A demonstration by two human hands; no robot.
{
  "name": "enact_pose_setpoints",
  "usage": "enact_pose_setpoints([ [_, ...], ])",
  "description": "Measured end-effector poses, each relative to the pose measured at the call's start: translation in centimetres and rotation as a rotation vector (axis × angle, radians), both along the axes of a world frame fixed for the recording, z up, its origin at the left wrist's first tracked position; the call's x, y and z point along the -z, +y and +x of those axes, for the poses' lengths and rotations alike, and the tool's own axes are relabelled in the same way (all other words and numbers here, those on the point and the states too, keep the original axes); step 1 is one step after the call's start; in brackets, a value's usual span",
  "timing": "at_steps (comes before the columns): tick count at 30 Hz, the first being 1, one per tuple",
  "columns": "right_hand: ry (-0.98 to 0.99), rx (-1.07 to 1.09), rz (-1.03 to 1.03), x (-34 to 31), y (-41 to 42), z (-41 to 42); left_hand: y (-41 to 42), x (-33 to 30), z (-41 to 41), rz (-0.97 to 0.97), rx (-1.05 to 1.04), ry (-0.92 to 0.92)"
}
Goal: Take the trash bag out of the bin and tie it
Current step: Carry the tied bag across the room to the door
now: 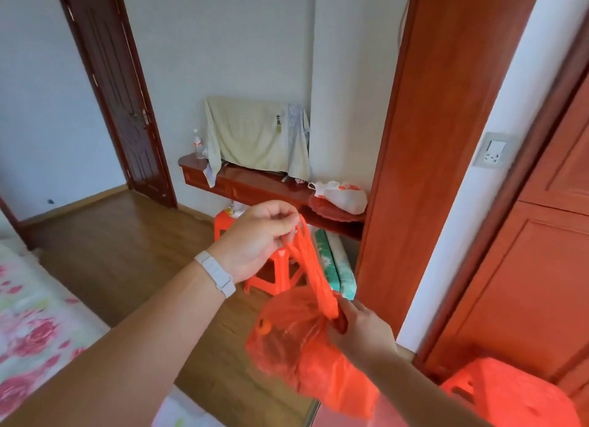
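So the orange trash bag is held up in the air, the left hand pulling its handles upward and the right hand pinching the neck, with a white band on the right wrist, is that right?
Not quite: the white wristband is on the left wrist, as the head view shows. The rest holds: the left hand pulls the handles of the orange trash bag upward while the right hand pinches its neck.

Red stool (274, 273) stands under wooden shelf (255, 184) bearing towel (251, 133).

Home bedroom; floral bed (28, 324); wooden wardrobe (548, 251).
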State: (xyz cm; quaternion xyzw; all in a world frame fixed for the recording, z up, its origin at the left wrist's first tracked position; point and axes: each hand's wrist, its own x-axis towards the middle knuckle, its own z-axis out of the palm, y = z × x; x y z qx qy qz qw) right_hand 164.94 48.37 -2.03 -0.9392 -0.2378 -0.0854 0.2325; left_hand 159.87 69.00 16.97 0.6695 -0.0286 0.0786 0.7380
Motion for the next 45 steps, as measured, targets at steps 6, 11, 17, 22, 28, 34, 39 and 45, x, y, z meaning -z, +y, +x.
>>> enact_pose_setpoints([
  [6, 0.001, 0.025, -0.008, -1.2, 7.3, 7.9, 7.1, -1.1, 7.5, -0.045, -0.022, -0.041],
  [11, -0.01, -0.002, 0.007, -2.6, 12.5, 12.8, 11.6, -1.8, 11.4, -0.047, -0.05, -0.096],
  [17, -0.055, -0.094, 0.035, -3.3, 18.8, 18.7, 16.4, -2.0, 15.5, -0.027, -0.149, -0.163],
  [22, -0.049, -0.147, 0.046, -1.6, 23.7, 23.8, 20.8, -1.1, 19.9, -0.029, -0.207, -0.135],
  [28, 0.035, -0.331, 0.083, 0.0, 30.1, 32.3, 26.8, -0.8, 26.0, 0.084, -0.323, -0.064],
  [34, -0.01, -0.515, 0.112, -0.6, 37.3, 41.3, 32.1, -2.5, 33.1, 0.105, -0.411, -0.065],
  [39, -0.108, -0.629, 0.083, -1.5, 43.5, 46.1, 36.0, -3.0, 36.4, 0.09, -0.516, -0.054],
  [45, -0.127, -0.713, -0.059, -1.8, 52.3, 48.5, 42.6, -3.4, 37.9, 0.127, -0.621, -0.049],
])
